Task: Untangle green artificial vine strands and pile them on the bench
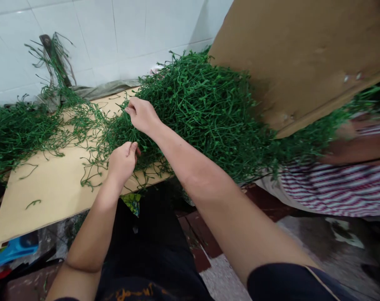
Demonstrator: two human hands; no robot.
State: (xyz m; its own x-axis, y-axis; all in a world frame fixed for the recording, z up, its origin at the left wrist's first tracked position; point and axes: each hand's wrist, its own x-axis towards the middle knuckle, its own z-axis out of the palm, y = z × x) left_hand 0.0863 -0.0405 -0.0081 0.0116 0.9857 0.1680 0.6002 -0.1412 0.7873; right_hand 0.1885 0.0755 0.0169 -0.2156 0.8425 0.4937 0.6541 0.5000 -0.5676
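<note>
A big heap of thin green plastic stems (209, 108) lies on a flat cardboard sheet (52, 192). My right hand (142, 113) is closed, pinching stems at the left edge of the heap. Below it, my left hand (122, 161) is also closed, its fingertips pinched on stems from the same tangle. The two hands sit close together, with a thin bunch of stems running between them.
A second mass of green stems (11, 133) lies at the far left. A tilted cardboard panel (302, 58) leans over the heap at the right. Another person in a striped shirt (334, 188) sits at the right. White tiled wall (115, 33) behind; a blue object (14, 248) below left.
</note>
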